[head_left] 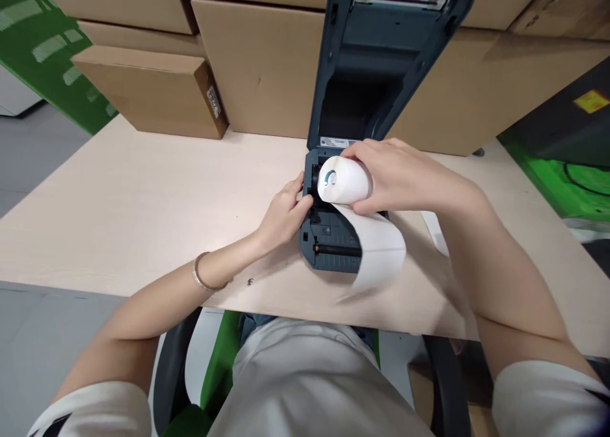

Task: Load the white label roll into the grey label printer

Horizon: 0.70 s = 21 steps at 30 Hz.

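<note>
In the head view, the person's right hand (393,173) grips a white paper roll (350,181) between its fingers over the open printer (331,230) on the tabletop (157,202), while the left hand's (284,213) fingers touch the printer's side, whether gripping one cannot tell.

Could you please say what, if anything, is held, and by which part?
The right hand holds the paper roll by its right end; the left hand touches the left edge of the printer, grip unclear.
</note>
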Each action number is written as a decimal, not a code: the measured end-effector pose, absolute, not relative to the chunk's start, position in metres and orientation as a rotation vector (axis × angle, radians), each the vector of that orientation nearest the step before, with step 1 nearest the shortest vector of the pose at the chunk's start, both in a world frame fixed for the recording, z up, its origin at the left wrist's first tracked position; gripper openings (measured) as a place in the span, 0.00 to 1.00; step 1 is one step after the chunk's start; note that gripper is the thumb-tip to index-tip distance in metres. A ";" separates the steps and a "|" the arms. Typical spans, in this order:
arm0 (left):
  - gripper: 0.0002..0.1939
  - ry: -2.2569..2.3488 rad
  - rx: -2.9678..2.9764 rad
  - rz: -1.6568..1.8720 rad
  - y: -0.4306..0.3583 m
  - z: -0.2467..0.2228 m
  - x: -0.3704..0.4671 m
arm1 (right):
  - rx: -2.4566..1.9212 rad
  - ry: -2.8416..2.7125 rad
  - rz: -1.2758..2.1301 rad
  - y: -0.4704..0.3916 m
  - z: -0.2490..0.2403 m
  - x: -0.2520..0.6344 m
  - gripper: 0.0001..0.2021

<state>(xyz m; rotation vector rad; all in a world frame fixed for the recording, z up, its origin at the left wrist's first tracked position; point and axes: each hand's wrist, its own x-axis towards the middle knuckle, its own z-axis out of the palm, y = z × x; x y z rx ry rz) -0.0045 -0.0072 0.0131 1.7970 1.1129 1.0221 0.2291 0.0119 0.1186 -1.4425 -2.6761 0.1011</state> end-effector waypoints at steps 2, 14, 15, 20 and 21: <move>0.31 1.114 1.797 1.026 -0.007 0.014 -0.004 | -1.460 -2.700 0.063 0.010 0.122 0.229 0.32; 0.30 1.127 1.786 1.008 -0.009 0.016 -0.004 | -1.487 -2.788 -0.025 0.020 0.087 0.215 0.32; 0.29 1.123 1.786 1.009 -0.009 0.016 -0.004 | -1.459 -2.765 -0.048 0.013 0.086 0.216 0.30; 0.29 1.105 1.793 1.033 -0.008 0.013 -0.004 | -1.373 -2.672 -0.047 -0.058 0.091 0.218 0.28; 0.29 1.106 1.791 1.038 -0.008 0.013 -0.004 | -1.344 -2.691 -0.023 -0.073 0.089 0.217 0.31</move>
